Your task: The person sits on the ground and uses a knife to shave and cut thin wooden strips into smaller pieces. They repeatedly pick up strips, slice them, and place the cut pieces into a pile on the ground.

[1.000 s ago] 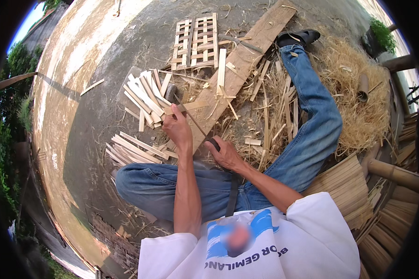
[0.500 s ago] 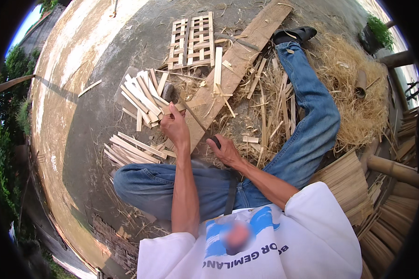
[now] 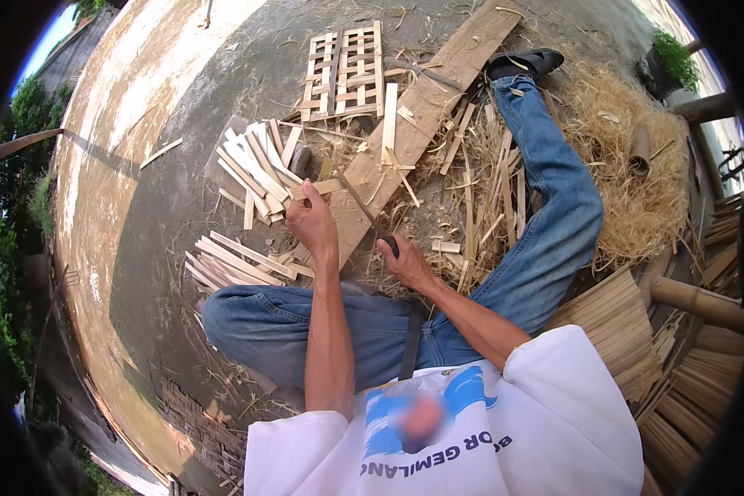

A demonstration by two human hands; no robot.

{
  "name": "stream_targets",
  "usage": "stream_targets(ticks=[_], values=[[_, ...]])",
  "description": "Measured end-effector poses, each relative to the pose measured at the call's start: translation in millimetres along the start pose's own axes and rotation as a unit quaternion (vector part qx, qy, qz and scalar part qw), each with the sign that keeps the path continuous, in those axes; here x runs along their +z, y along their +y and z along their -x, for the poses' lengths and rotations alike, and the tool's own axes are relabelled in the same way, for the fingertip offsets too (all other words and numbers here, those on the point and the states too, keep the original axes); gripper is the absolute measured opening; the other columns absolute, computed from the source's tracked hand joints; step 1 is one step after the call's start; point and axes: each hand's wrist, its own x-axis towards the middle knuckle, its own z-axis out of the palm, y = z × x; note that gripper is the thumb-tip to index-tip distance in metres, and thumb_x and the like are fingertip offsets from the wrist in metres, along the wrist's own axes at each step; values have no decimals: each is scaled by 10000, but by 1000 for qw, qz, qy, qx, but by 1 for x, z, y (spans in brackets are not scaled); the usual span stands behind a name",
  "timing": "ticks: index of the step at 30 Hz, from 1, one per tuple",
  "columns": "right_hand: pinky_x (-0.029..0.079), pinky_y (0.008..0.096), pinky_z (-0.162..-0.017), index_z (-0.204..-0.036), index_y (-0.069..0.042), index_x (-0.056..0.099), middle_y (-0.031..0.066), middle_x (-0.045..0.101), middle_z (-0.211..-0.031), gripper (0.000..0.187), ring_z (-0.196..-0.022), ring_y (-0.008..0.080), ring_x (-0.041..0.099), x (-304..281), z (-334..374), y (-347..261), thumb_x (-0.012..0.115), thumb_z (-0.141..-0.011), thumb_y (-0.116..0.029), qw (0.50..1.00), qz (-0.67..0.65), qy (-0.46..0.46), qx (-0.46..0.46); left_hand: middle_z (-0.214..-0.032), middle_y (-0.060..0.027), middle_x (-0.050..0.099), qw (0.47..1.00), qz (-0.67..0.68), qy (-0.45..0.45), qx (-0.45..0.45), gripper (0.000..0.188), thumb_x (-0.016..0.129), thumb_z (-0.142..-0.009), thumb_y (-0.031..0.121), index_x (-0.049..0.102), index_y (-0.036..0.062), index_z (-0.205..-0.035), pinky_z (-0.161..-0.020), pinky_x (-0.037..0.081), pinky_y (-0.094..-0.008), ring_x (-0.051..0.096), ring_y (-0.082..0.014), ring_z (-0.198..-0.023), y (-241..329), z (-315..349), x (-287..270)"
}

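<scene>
So in the head view, the strip (image 3: 331, 187) was just left of centre frame, sticking out right from the left hand (image 3: 312, 223), its long axis near level and tipped up a touch to the right. Thumb and fingers were pinched on it there, so that hand was obviously nearer. The right hand (image 3: 407, 263) sat lower right of it, fingers wrapped round the knife (image 3: 358, 201), whose blade slanted up-left to the strip's free end; couldn't tell if they touched. The board (image 3: 450, 95) ran diagonally behind. Container-wise, just what looked like a dark pot (image 3: 655, 78) at upper right, with a green plant (image 3: 676, 62) in it.
</scene>
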Motion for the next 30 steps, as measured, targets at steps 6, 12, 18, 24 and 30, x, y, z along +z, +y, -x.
stream_targets(ticks=[6, 12, 18, 24, 30], values=[[492, 504, -652, -957, 29, 597, 252, 636, -714, 540, -684, 394, 669, -4, 3, -2, 539, -1037, -502, 999, -13, -17, 28, -772, -183, 753, 1000, 15, 1, 8, 417, 588, -1045, 241, 733, -130, -921, -648, 604, -313, 757, -223, -693, -5, 2, -2], [489, 496, -645, -950, 41, 606, 233, 625, -694, 574, -663, 369, 648, -7, 2, 1, 535, -1036, -522, 1000, 19, -7, 7, -754, -177, 745, 999, -26, -20, 1, 413, 601, -1042, 246, 735, -131, -938, -644, 615, -315, 754, -219, -685, 0, -2, -3], [505, 478, -701, -931, 36, 629, 226, 648, -736, 580, -713, 366, 672, -4, -3, 16, 528, -1037, -526, 998, -30, 12, 58, -847, -186, 750, 999, 35, -8, -8, 326, 634, -1024, 188, 726, -119, -1078, -721, 620, -312, 756, -213, -761, -1, -1, 1], [495, 457, -672, -916, 49, 611, 191, 605, -685, 588, -677, 340, 635, -11, -2, -13, 552, -1029, -525, 989, -88, -36, 111, -879, -173, 753, 996, 70, -50, -9, 323, 656, -1015, 190, 719, -97, -1149, -717, 590, -312, 747, -179, -835, -22, -10, -1], [471, 444, -627, -877, 29, 596, 187, 579, -667, 558, -616, 300, 557, -8, -2, -51, 568, -1028, -507, 995, -94, -38, -15, -889, -148, 751, 996, 26, -80, -4, 298, 654, -1019, 183, 727, -76, -1147, -789, 593, -306, 736, -170, -843, -27, -14, -3]])
